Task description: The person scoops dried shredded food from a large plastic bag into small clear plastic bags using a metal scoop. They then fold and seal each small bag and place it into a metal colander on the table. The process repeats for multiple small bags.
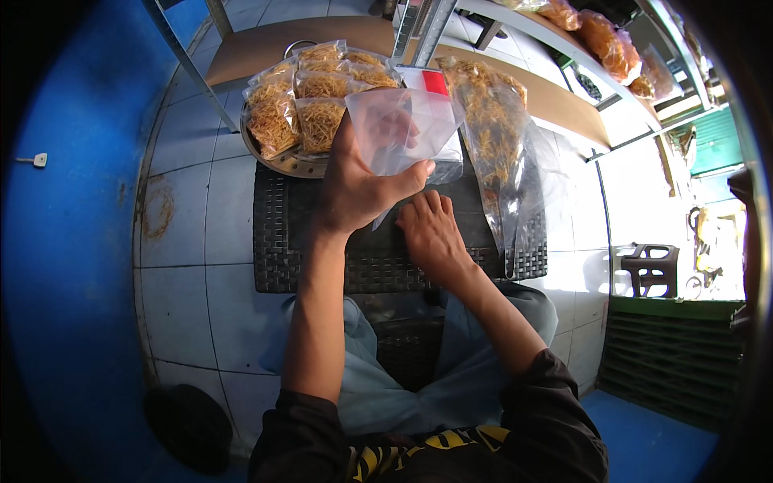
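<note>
My left hand [362,187] is raised over the low table and grips a clear plastic bag [404,130]. The bag's mouth is spread wide, and no food shows inside. Just below and to the right, my right hand [427,226] is palm down over the dark tabletop, its fingertips curled out of sight. Behind the left hand, a round metal tray [290,167] bears several filled clear packs [322,125] of thin golden fried strips. A large clear bag [492,127] of the same strips lies at the right, partly filled. Between them lies a white-and-red packet [432,81], partly covered by the held bag.
The black woven table [278,265] stands before my knees. Metal shelving posts [432,33] and a brown shelf board [320,51] rise behind it. Bagged goods [607,45] lie on an upper shelf at right. A blue wall [72,241] borders the left; a dark plastic stool [652,268] stands farther right.
</note>
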`<state>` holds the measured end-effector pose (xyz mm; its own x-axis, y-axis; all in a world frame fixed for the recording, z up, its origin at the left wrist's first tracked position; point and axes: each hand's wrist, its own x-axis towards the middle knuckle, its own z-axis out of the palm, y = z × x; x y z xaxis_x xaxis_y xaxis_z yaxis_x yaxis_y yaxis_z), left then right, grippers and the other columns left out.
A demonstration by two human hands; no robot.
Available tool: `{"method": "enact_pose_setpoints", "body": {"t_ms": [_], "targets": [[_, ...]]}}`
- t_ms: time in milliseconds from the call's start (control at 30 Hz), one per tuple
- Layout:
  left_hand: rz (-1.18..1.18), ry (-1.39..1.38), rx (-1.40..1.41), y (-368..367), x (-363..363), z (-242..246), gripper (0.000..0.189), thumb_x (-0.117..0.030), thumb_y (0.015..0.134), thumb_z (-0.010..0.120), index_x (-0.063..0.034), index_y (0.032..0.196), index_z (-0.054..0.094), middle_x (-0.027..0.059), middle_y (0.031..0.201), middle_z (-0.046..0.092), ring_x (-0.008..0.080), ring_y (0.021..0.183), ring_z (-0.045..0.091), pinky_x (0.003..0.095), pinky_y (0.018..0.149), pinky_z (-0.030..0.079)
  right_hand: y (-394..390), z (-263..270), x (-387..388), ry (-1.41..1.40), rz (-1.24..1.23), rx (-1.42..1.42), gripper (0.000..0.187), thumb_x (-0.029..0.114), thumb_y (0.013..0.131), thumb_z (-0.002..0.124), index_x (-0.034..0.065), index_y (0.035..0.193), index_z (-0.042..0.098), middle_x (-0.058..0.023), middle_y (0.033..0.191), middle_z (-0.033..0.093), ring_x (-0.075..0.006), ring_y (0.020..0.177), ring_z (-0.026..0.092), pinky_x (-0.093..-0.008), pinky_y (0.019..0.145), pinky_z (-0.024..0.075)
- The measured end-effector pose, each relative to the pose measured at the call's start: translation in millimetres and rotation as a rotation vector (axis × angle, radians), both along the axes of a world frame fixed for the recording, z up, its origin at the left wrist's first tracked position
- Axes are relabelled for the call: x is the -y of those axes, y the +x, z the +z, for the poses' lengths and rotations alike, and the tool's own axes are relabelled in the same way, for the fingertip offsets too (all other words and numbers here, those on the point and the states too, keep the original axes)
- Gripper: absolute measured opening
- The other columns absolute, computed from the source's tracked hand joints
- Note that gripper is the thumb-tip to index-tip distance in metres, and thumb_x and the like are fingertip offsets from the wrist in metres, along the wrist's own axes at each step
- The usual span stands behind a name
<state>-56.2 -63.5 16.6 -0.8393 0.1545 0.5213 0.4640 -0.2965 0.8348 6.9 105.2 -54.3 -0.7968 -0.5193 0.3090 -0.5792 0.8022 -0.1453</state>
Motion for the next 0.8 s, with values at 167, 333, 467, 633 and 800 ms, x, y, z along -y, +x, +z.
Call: {"method": "enact_pose_setpoints", "body": {"t_ms": [167, 333, 467, 633, 800], "targets": [[-0.003, 0.015, 0.041, 2.0, -3.0, -2.9, 0.068, -0.002, 0.074, 0.081, -0.0044, 0.133, 0.049, 0.0038, 0.103, 0.057, 0.0138, 0.098, 0.056, 0.0313, 0.091, 0.048, -0.6, 7.3, -6.3, -0.248, -0.049, 0.065, 0.006, 0.003, 0.088, 0.062, 0.0013, 0.092, 0.057, -0.0151, 0.093, 0.054, -0.034, 0.092, 0.051, -0.0452, 0.083, 0.0399], [0.039, -0.051, 0.055, 6.7, -6.4, 0.3, 0.07, -0.001, 0.073, 0.079, -0.0057, 0.134, 0.047, 0.0037, 0.102, 0.056, 0.014, 0.098, 0.055, 0.0313, 0.091, 0.048, 14.3, 74.1, -18.3, -0.598, -0.158, -0.028, 0.008, -0.005, 0.088, 0.058, 0.0002, 0.091, 0.054, -0.0157, 0.092, 0.055, -0.0358, 0.088, 0.052, -0.0442, 0.081, 0.0417], [0.035, -0.172, 0.086, 12.5, -14.2, 5.2, 0.069, -0.001, 0.072, 0.077, -0.0081, 0.134, 0.046, 0.0051, 0.102, 0.056, 0.0154, 0.099, 0.056, 0.0329, 0.092, 0.047, 2.7, 143.4, -30.7, -0.55, -0.126, -0.215, 0.009, -0.004, 0.089, 0.061, -0.0002, 0.097, 0.058, -0.0163, 0.098, 0.059, -0.0359, 0.093, 0.056, -0.0421, 0.085, 0.0445], [-0.011, -0.235, 0.058, 14.3, -25.8, 5.3, 0.071, 0.0, 0.071, 0.075, -0.0098, 0.135, 0.045, 0.0075, 0.102, 0.056, 0.0195, 0.1, 0.058, 0.0359, 0.092, 0.049, -28.6, 172.7, -25.8, -0.387, 0.027, -0.22, 0.013, -0.004, 0.083, 0.067, 0.0001, 0.095, 0.064, -0.0137, 0.106, 0.063, -0.0352, 0.105, 0.056, -0.044, 0.091, 0.046], [0.025, -0.275, 0.009, 11.6, -28.5, 1.1, 0.072, 0.0, 0.07, 0.074, -0.01, 0.135, 0.045, 0.008, 0.102, 0.056, 0.0215, 0.1, 0.059, 0.0368, 0.091, 0.05, -32.3, 168.1, -31.3, -0.39, -0.044, -0.156, 0.007, 0.0, 0.084, 0.07, 0.0022, 0.091, 0.071, -0.011, 0.109, 0.065, -0.0331, 0.108, 0.058, -0.0422, 0.093, 0.047]]}}
